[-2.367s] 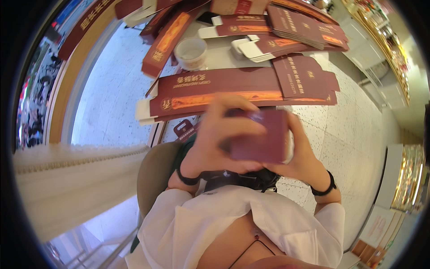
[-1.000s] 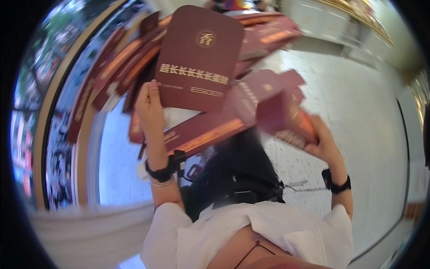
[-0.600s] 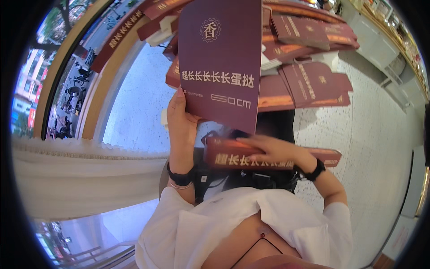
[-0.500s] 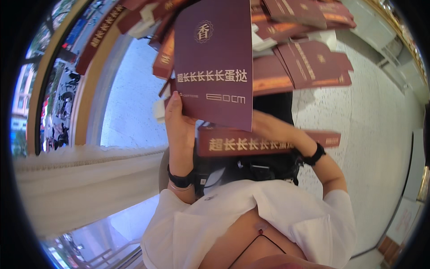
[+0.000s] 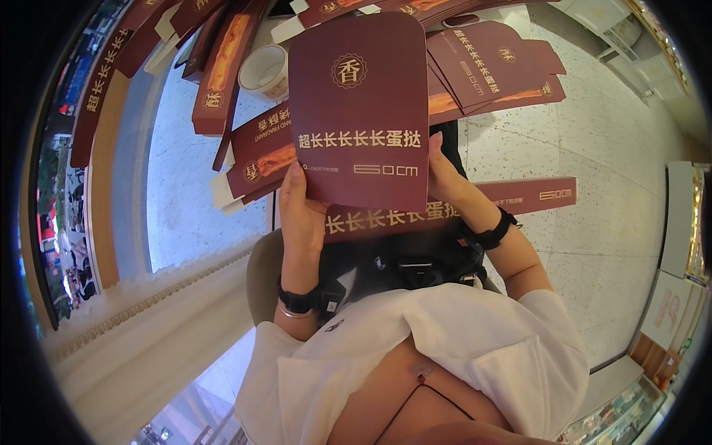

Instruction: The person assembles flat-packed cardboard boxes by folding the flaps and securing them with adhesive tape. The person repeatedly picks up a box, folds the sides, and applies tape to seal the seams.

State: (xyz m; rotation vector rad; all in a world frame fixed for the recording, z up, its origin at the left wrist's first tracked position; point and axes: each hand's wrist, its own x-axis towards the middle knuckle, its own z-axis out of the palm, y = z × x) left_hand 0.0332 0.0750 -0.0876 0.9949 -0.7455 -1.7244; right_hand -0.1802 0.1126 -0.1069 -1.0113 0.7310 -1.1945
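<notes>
Up in front of me is a flat maroon cardboard panel [image 5: 356, 104] with rounded top corners and pale printing. My left hand [image 5: 302, 215] grips its lower left edge, the thumb over the front and the other fingers behind. My right hand [image 5: 449, 174] holds the right edge, its fingers mostly hidden by the panel. Below the panel, a long narrow maroon box [image 5: 538, 196] lies across my lap, partly covered by the panel and my right forearm.
Behind the panel, maroon cartons [image 5: 256, 159] with pastry pictures lie in a loose heap. A tape roll [image 5: 263, 72] sits among them. More flat maroon panels [image 5: 482, 63] are stacked at the right. A pale curtain [image 5: 148, 311] hangs at the left by the window.
My right hand has moved up to the panel's right edge. The panel now appears slightly lower and more upright. The view has shifted, bringing the tape roll into sight.
</notes>
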